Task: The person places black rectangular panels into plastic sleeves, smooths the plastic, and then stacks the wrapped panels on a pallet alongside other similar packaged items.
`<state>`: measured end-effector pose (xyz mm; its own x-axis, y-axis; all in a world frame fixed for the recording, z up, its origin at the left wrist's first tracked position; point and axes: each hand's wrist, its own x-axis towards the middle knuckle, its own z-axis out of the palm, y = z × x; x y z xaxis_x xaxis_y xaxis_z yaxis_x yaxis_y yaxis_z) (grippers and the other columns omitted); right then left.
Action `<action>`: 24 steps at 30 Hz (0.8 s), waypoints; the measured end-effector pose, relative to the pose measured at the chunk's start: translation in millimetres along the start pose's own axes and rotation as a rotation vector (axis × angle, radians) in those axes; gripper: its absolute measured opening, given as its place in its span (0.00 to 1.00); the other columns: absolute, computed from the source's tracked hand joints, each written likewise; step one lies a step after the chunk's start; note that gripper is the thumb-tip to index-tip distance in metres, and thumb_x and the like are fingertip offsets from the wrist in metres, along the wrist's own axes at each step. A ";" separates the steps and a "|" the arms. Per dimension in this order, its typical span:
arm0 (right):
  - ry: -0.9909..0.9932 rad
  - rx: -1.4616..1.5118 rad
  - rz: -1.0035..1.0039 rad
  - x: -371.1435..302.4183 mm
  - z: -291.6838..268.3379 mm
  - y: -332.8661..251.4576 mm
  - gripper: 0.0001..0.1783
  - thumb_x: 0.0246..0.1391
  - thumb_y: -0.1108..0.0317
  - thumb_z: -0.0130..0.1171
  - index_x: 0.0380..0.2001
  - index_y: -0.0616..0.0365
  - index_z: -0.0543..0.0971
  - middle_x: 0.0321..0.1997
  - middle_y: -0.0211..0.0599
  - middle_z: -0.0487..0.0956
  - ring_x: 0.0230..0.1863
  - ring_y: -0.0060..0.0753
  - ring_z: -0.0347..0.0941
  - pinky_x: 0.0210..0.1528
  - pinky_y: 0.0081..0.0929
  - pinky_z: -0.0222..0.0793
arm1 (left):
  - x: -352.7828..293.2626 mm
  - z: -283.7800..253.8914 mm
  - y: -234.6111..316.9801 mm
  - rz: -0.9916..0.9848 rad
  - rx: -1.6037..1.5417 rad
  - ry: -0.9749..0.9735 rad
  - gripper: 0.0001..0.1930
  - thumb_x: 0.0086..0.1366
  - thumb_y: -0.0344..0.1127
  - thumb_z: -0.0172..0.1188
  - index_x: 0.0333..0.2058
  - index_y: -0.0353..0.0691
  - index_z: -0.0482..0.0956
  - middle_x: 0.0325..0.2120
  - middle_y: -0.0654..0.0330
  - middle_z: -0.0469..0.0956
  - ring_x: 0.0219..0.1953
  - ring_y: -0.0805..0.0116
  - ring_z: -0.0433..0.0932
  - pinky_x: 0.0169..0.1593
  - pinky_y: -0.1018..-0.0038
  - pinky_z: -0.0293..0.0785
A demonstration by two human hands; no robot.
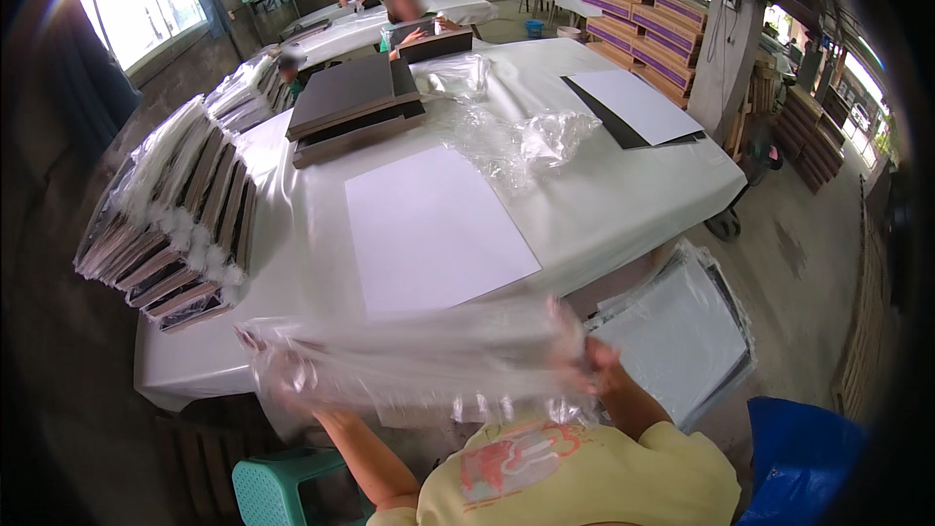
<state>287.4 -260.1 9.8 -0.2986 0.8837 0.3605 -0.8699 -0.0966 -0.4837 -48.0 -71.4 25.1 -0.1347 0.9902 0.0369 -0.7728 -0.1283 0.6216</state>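
Observation:
A clear plastic sheet or bag (419, 356) is stretched out in front of me, smeared by motion. My left hand (294, 382) grips its left end and shows only dimly through the film. At the other end, my right hand (592, 358) has its fingers closed on the plastic, with part of the hand behind it. Just beyond the plastic, a large white board or sheet (429, 224) lies flat on the covered table (623, 219). Loose crumpled clear plastic (545, 141) lies farther back.
Dark flat panels (346, 97) are piled at the table's far left. Wrapped panels (170, 205) are stacked at the left edge. A white sheet on a dark board (633, 105) lies far right. Plastic-covered sheets (672, 336) stand to my right, a green stool (268, 492) below left. Another person (414, 29) works across.

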 end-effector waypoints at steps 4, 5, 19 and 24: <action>0.014 -0.725 0.451 15.8 -11.6 -11.8 0.42 0.27 0.63 0.71 0.49 0.60 0.63 0.27 0.34 0.74 0.16 0.26 0.66 0.18 0.22 0.65 | 5.6 5.6 -5.4 -0.025 0.058 -0.006 0.39 0.37 0.52 0.64 0.44 0.30 0.66 0.39 0.54 0.71 0.36 0.66 0.73 0.39 0.70 0.70; 0.207 -0.683 0.343 12.6 -19.3 -17.0 0.35 0.29 0.64 0.69 0.45 0.60 0.67 0.28 0.34 0.74 0.18 0.29 0.67 0.21 0.24 0.67 | 0.6 7.0 -6.5 -0.037 0.086 -0.006 0.41 0.36 0.53 0.65 0.45 0.29 0.66 0.40 0.54 0.71 0.36 0.66 0.72 0.39 0.70 0.70; 0.450 -0.829 0.173 -9.8 -114.4 -63.6 0.13 0.38 0.78 0.54 0.33 0.59 0.72 0.25 0.32 0.73 0.23 0.20 0.67 0.26 0.21 0.64 | -10.8 -83.8 -49.1 -0.383 0.763 -0.246 0.22 0.39 0.17 0.52 0.37 0.37 0.65 0.31 0.58 0.71 0.35 0.66 0.72 0.39 0.75 0.69; 1.218 -1.763 -0.024 24.4 -184.8 -23.7 0.15 0.37 0.76 0.55 0.35 0.59 0.73 0.27 0.38 0.73 0.28 0.37 0.69 0.32 0.28 0.65 | 3.7 -70.8 -109.5 0.138 1.742 -0.024 0.28 0.41 0.21 0.50 0.47 0.40 0.65 0.38 0.53 0.65 0.35 0.52 0.70 0.40 0.65 0.67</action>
<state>373.3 -151.6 -117.2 0.6675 0.7262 0.1642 0.5255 -0.3033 -0.7949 -7.8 -57.7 -98.2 -0.1152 0.9807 0.1577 0.7562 -0.0163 0.6542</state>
